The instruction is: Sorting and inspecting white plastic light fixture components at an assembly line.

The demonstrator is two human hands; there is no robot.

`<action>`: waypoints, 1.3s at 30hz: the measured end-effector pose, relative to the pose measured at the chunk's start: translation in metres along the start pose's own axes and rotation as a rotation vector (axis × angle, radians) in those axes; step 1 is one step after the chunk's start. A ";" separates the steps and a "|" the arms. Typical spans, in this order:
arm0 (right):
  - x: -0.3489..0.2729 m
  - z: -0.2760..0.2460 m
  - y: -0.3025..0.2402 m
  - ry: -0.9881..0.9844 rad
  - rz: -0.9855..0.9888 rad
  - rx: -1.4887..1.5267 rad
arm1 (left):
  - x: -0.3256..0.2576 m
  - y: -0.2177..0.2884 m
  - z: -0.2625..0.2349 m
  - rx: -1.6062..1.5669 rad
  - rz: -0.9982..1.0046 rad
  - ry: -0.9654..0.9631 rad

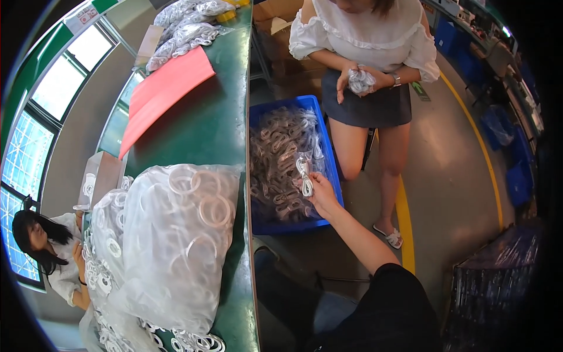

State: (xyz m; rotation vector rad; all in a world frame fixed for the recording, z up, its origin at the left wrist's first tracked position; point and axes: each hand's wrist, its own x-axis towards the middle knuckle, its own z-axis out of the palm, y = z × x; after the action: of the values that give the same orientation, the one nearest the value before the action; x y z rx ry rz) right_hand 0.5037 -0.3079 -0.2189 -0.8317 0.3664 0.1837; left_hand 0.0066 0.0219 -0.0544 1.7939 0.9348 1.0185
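Observation:
My right hand [322, 195] reaches forward over the blue bin, with a black sleeve at the upper arm. Its fingers are closed on a white cable [307, 185], coiled into a bundle, with what looks like clear film around its upper part. Beneath it, the blue bin [329, 149] is filled with many similar coiled cables [275, 146] in clear bags. My left hand is out of the picture.
Left of the bin runs a green table [226, 105] carrying a large clear bag of white rings [176, 246], loose rings [196, 341] and a red sheet [167, 94]. Beyond the bin a co-worker [366, 35] holds wrapped bundles [360, 81]. Another person [64, 258] is at the far left.

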 end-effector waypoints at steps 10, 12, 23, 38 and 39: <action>-0.011 -0.017 -0.007 -0.328 0.285 0.417 | -0.002 -0.004 -0.003 -0.010 -0.016 0.028; -0.011 -0.019 -0.008 -0.400 0.332 0.512 | -0.002 -0.005 -0.003 -0.010 -0.019 0.035; 0.070 -0.049 -0.048 -0.358 0.454 1.035 | -0.005 -0.011 -0.003 -0.032 -0.030 0.084; 0.132 -0.094 -0.135 -0.020 0.225 0.769 | -0.011 -0.013 -0.016 -0.034 -0.037 0.167; 0.135 -0.100 -0.139 -0.019 0.194 0.743 | -0.010 -0.013 -0.016 -0.034 -0.040 0.165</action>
State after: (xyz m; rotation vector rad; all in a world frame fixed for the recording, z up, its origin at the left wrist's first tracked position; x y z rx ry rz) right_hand 0.6455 -0.4727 -0.2370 -0.0611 0.4560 0.2158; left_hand -0.0142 0.0228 -0.0644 1.6760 1.0425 1.1635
